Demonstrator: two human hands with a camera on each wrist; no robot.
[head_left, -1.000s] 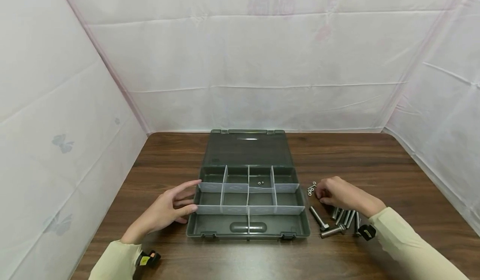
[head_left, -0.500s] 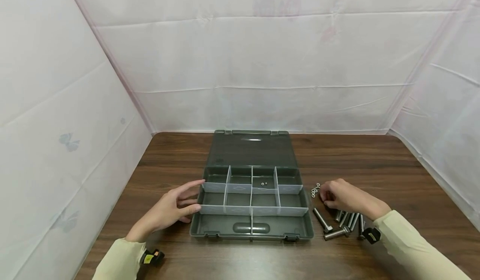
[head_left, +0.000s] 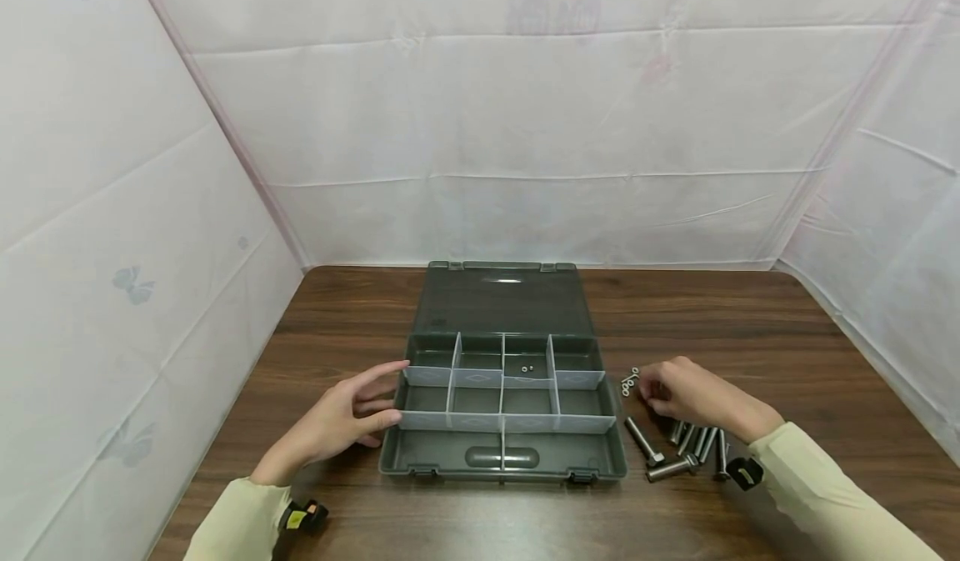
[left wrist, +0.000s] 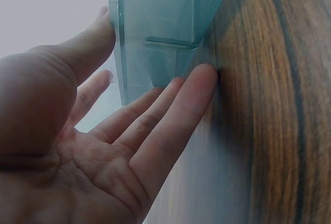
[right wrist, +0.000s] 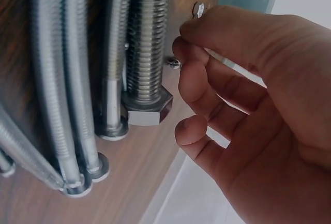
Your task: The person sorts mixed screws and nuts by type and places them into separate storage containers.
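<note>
An open grey-green organiser box (head_left: pixel 502 469) lies at the table's middle, with its lid (head_left: pixel 501 298) folded back flat. Two small nuts (head_left: pixel 524 368) sit in one back compartment. My left hand (head_left: pixel 360 411) rests against the box's left side. In the left wrist view its thumb lies on the box wall (left wrist: pixel 155 27) and its straight fingers (left wrist: pixel 170 110) touch the side. My right hand (head_left: pixel 675 390) is curled just right of the box, beside a few loose small nuts (head_left: pixel 628 381). Its fingertips (right wrist: pixel 181 48) close on one small nut (right wrist: pixel 174 64).
Several long steel bolts (head_left: pixel 693 444) lie side by side under my right wrist, and a thick one (right wrist: pixel 147 43) lies close to the fingers. White sheeting walls in the brown wooden table (head_left: pixel 750 328) on three sides.
Both hands keep their places. Only the head view has shifted slightly.
</note>
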